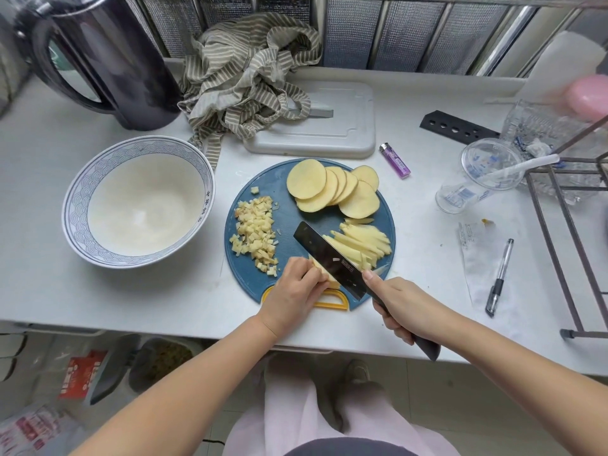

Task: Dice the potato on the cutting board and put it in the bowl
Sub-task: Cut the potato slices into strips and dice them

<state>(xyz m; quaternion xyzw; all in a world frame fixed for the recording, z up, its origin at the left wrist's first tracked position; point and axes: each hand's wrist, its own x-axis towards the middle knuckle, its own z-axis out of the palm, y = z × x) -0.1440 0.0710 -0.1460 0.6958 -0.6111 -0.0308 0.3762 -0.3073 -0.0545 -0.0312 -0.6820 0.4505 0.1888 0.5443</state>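
On my feed, the left hand (294, 287) has its fingers (311, 274) curled down on the near end of the potato strips (365, 241), holding them. The right hand (406, 309) is clenched round the handle of the black knife (329, 258), whose blade lies tilted across the strips. All this sits on the round blue cutting board (286, 179), with diced potato (255, 232) left and potato slices (329, 189) behind. The bowl (138, 202) stands just left on the worktop (115, 291).

Open tabletop (131, 291) is left near and to the left, between the cutting board (273, 182) and the bowl (75, 205). The far side is blocked by a kettle (115, 60), striped cloth (250, 70) and grey tray (345, 126). The right side is blocked by a cup (477, 179) and wire rack (577, 241).
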